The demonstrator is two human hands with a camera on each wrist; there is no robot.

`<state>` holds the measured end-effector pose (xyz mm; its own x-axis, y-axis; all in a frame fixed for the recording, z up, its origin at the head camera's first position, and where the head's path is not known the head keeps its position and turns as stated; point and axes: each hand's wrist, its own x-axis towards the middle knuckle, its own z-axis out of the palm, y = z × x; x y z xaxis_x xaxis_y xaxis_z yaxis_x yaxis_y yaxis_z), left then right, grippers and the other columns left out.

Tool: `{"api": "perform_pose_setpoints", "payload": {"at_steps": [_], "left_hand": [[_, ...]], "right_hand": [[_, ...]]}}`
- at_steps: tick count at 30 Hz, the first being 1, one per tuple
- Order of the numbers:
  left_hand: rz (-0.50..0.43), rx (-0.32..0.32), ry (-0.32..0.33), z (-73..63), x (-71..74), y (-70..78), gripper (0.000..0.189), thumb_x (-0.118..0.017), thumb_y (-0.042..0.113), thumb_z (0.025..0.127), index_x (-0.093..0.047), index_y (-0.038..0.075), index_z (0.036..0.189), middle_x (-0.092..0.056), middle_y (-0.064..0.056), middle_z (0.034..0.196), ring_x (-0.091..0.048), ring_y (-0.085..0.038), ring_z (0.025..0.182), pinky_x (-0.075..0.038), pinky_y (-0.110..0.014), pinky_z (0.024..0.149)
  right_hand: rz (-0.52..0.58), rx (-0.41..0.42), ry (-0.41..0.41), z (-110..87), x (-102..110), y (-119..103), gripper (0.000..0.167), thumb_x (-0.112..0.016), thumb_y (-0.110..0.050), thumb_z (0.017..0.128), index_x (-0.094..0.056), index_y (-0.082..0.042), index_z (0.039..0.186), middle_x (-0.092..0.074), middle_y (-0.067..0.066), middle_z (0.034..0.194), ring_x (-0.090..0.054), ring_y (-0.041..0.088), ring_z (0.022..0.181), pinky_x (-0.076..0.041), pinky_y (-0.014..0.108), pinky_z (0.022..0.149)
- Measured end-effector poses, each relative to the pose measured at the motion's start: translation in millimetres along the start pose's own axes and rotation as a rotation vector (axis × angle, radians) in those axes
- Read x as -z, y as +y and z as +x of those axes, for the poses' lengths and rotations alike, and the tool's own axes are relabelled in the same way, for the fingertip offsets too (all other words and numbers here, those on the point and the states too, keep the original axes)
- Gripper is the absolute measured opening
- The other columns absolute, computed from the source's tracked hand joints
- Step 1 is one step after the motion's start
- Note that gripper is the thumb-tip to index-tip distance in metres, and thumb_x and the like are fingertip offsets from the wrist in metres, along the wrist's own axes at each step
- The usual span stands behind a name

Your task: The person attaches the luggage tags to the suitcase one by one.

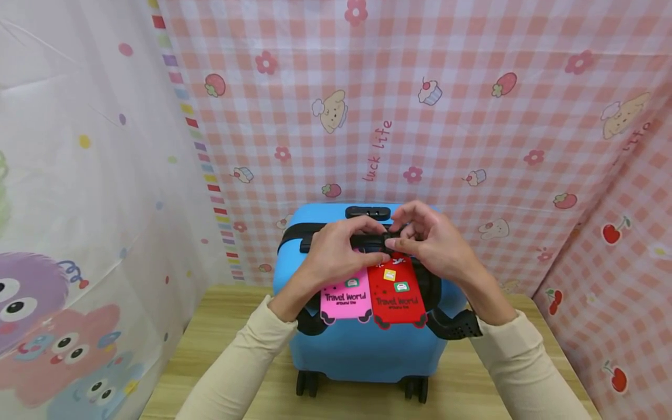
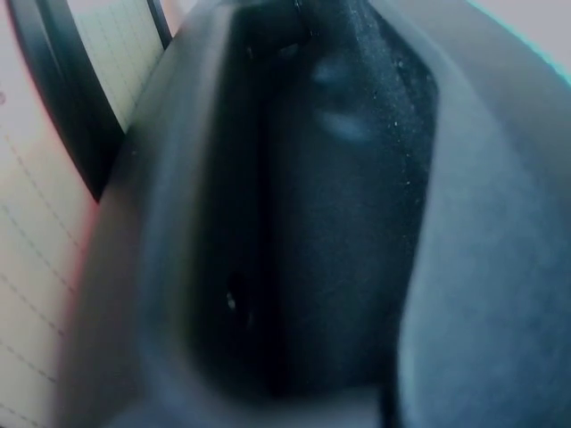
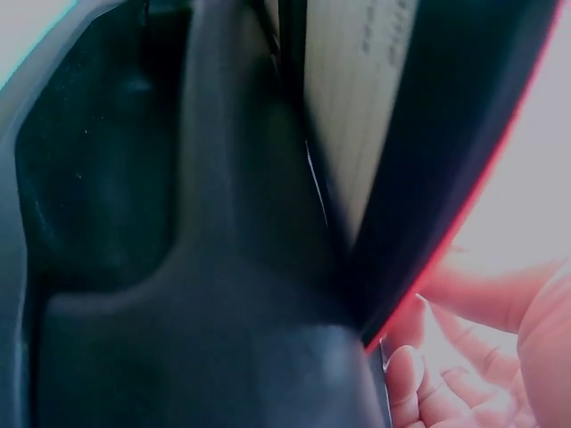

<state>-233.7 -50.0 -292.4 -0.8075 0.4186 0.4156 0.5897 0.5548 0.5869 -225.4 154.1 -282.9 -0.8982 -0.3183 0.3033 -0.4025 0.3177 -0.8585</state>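
A blue suitcase (image 1: 367, 353) stands with its black carry handle (image 1: 363, 241) facing up. From the handle hang a pink luggage tag (image 1: 343, 307) and a red luggage tag (image 1: 396, 303), side by side. My left hand (image 1: 338, 248) curls over the handle, its thumb on the top of the red tag. Opposite it, my right hand (image 1: 430, 236) pinches the red tag's black strap (image 1: 388, 240) between thumb and fingers. The right wrist view has the red tag's dark edge and pale card (image 3: 352, 116) beside my fingers. Dark suitcase parts fill the left wrist view.
A black band (image 1: 296, 231) wraps the suitcase, and a black combination lock (image 1: 367, 212) sits behind the handle. Black wheels (image 1: 307, 383) rest on the wood-grain surface (image 1: 210, 350). A pink checked cloth (image 1: 451, 146) hangs right behind, with a white patterned cloth (image 1: 105, 192) at left.
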Motion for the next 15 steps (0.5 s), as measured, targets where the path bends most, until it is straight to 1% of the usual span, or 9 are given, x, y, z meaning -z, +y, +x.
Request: {"api": "perform_pose_setpoints", "payload": {"at_steps": [8,15], "left_hand": [[-0.016,-0.01,0.003,-0.7,0.2,-0.9,0.036,-0.082,0.035,0.081,-0.071,0.023,0.113,-0.072,0.006,0.105,-0.063,-0.01,0.09,-0.048,-0.034,0.084],[-0.035,-0.017,0.01,-1.5,-0.4,-1.3,0.035,-0.082,0.034,0.081,-0.071,0.023,0.112,-0.073,0.006,0.104,-0.062,-0.009,0.089,-0.048,-0.033,0.083]], "right_hand": [[-0.016,-0.025,-0.022,0.5,1.1,-2.0,0.033,-0.068,-0.002,0.091,-0.05,0.005,0.119,-0.059,0.016,0.1,-0.058,0.02,0.075,-0.05,0.025,0.068],[-0.037,-0.015,-0.025,0.8,1.1,-1.7,0.027,-0.068,-0.003,0.092,-0.053,0.001,0.114,-0.059,0.014,0.096,-0.057,0.021,0.075,-0.049,0.025,0.067]]}}
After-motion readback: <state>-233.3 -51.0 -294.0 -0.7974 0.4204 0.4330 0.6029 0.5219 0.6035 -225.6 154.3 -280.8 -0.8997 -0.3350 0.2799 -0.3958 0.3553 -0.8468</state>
